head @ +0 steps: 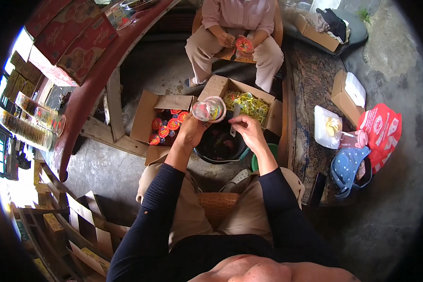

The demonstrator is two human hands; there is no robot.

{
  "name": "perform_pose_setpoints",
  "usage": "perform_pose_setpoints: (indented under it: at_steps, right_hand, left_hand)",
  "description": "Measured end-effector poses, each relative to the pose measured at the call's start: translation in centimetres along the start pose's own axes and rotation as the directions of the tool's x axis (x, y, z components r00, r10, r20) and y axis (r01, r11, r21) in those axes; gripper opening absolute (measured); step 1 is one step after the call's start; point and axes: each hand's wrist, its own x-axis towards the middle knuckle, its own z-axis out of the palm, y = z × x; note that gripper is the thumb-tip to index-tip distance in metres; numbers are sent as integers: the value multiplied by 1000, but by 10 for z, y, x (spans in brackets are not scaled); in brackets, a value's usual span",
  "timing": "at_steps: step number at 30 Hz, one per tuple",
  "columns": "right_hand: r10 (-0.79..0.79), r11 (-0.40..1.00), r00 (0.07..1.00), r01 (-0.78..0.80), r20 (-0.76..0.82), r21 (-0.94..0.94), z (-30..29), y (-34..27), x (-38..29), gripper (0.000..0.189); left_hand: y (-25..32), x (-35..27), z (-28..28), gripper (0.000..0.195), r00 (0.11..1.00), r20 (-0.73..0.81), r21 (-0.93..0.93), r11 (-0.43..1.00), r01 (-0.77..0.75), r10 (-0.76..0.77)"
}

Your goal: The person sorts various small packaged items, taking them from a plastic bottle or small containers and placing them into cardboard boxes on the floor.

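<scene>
My left hand (193, 131) grips a clear printed plastic cup (211, 110) on its side, over a black bucket (216, 144). Between the fingertips of my right hand (248, 132) is a thin, flat metal strip (235, 118), perhaps a blade, just right of the cup's rim. Dark contents in the bucket are hard to make out. Left of it, an open cardboard box (141, 118) holds several red-topped cups (173, 123). Beyond my right hand stands another cardboard box (216, 86), filled with yellow-green plastic strips (248, 104).
Opposite me sits a person (238, 21) holding a red-topped cup (244, 44). Stacked clear cups (24, 128) and red cartons (86, 49) rest on the red-edged counter (118, 67) at left. A patterned bench (305, 141) at right bears a food container (326, 127) and a red plastic bag (380, 134).
</scene>
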Motion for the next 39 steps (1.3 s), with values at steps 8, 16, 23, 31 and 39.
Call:
perform_pose_setpoints:
  at_steps: [8,16,23,31,39]
  right_hand:
    - [18,983,991,-41,-132,-180,14,-9,-6,21]
    - [-126,962,974,74,-186,-263,17,-4,-7,18]
    - [-336,897,894,208,-297,-391,34,-15,-12,10]
    - [-596,661,780,340,-192,-669,44,-31,-20,14]
    - [-665,524,741,372,-95,-766,49,-36,-21,16]
  left_hand:
    - [2,-10,-5,36,988,-130,-4,996,-86,85]
    - [-24,-2,-8,32,978,-164,45,992,-119,125]
    - [-39,7,-23,28,970,-187,14,988,-155,155]
    - [-35,1,-9,22,970,-216,-142,979,-146,114]
    - [-36,-2,-3,23,967,-254,-234,972,-33,-28]
